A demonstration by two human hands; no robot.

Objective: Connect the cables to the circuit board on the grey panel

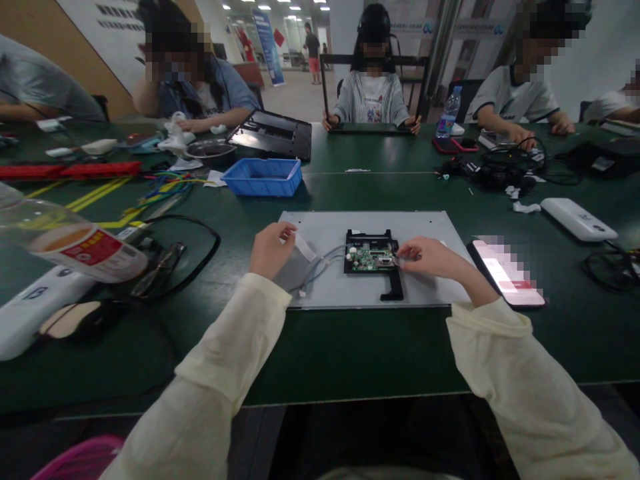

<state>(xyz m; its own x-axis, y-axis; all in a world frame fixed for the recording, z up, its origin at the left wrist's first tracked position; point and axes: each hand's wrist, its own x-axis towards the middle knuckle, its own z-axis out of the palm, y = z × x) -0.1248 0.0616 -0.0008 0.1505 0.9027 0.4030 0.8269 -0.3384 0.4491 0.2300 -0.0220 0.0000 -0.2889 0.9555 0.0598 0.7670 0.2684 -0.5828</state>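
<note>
A pale grey flat panel (pixel 330 227) lies on the table in front of me. On its middle sits a black bracket (pixel 394 287) with a green circuit board (pixel 370 259) in it. Grey cables (pixel 320 263) run from the board's left side toward my left hand (pixel 270 250). That hand is closed at the panel's left edge, its fingers pinching the end of a whitish strip (pixel 305 247). At the board's right edge, my right hand (pixel 430 257) has its thumb and fingertips closed on the board's side; the exact grip point is too small to make out.
A blue bin (pixel 263 179) stands beyond the panel. To the right lie a lit phone (pixel 507 273) and a white device (pixel 579 220). On the left are a drink bottle (pixel 95 250), a white bar (pixel 45 307) and black cables. Several people sit around the table.
</note>
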